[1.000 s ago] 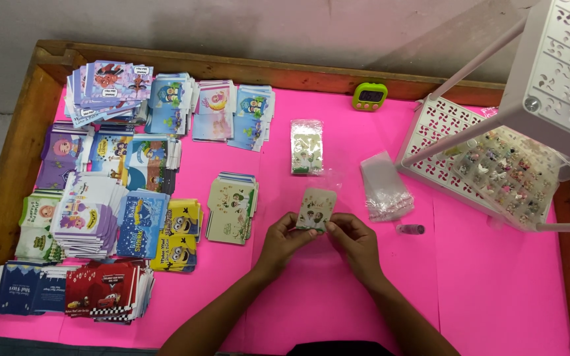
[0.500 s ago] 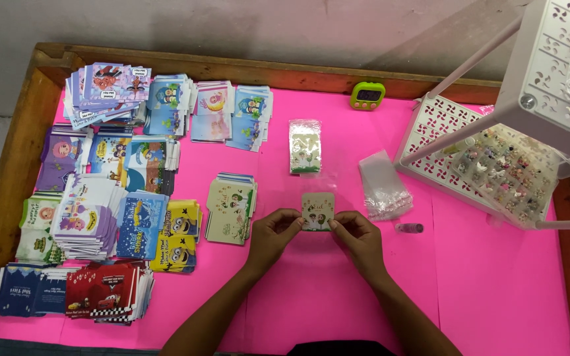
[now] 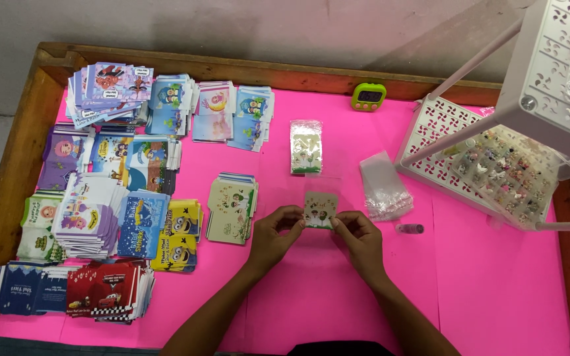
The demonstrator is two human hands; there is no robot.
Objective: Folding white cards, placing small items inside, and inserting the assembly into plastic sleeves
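**Card drawn level between both hands above the pink table**

Since a second ago the small cream card (image 3: 319, 209) has swung from a tilt to lie square, and both hands have risen slightly toward twelve o'clock. The left hand (image 3: 277, 232) pinches the card's left edge with its fingertips; the right hand (image 3: 359, 236) pinches the right edge, so the card sits between them, near the table's middle.

The pink table (image 3: 496, 290) fills the view, framed by a wooden rim (image 3: 8, 171), with a grey wall beyond at twelve o'clock. At three o'clock stands a white perforated rack (image 3: 549, 79), its top shelf cut off by the frame; a tray of small trinkets (image 3: 503, 173) inside is too fine to make out. At nine o'clock lie many stacks of printed cards (image 3: 100, 198). Just at nine o'clock of the left hand is a cream card stack (image 3: 232, 207). A bagged card pack (image 3: 306, 146) lies at twelve o'clock, clear sleeves (image 3: 384, 184) at two o'clock, beside them a small vial (image 3: 409, 229), perhaps glue. A green timer (image 3: 369, 97) sits by the far rim.
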